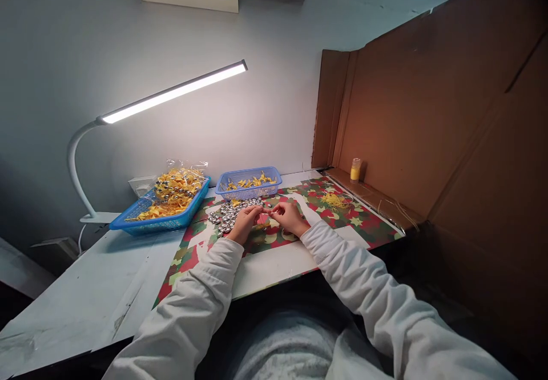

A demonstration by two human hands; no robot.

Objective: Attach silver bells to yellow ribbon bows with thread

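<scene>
My left hand point(245, 223) and my right hand point(290, 218) meet fingertip to fingertip over the patterned mat, each in a pinch. What they pinch is too small to make out. Beside my left hand lies a pile of shiny silver beads point(226, 215), with a bit of yellow on it. Beneath my fingers a small yellow piece point(260, 227) rests on the mat. Behind the hands stands a light-blue basket point(248, 176) holding yellow pieces. To the left, a larger blue basket point(194, 210) bears yellow pieces and a clear bag point(177, 183) of yellow and silver items.
A white lamp point(73, 160) rises at the left, its lit bar over the table. Yellow strings point(334, 200) lie at the mat's right. A small bottle with yellow contents point(355, 172) stands by the cardboard wall point(406, 112). The table's front edge runs just below my forearms.
</scene>
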